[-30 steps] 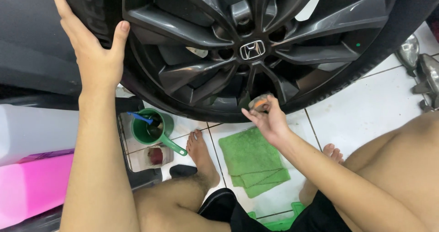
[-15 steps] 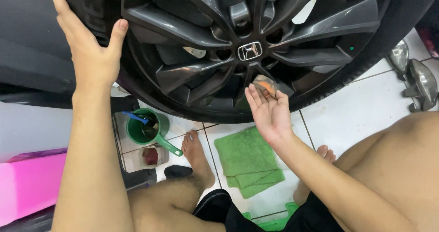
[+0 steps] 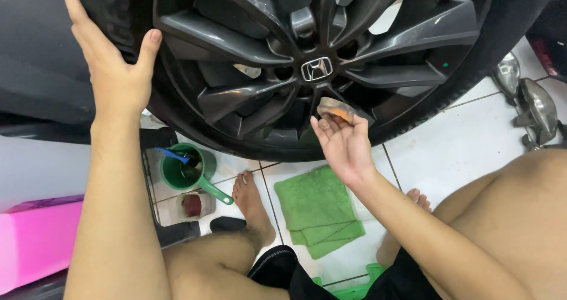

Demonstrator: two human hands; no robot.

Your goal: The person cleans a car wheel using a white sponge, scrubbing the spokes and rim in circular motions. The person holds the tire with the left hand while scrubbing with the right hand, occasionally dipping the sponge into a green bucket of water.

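Note:
A dark grey alloy wheel (image 3: 266,52) with its black tyre (image 3: 490,46) fills the top of the view. My left hand (image 3: 115,69) lies flat against the tyre's left side, fingers spread. My right hand (image 3: 342,143) is raised below the wheel's hub, palm up, and grips a small orange sponge (image 3: 335,108) held against the lower spokes.
A green scoop (image 3: 186,170) with a blue brush in it stands on the white tiled floor (image 3: 449,152). A small clear tub (image 3: 190,205) sits beside it. A folded green cloth (image 3: 316,208) lies between my bare feet. A pink box (image 3: 32,244) is at lower left, chrome parts (image 3: 531,102) at right.
My right hand has risen with the sponge from the wheel's lower rim toward the hub and turned palm up. My left hand stays on the tyre.

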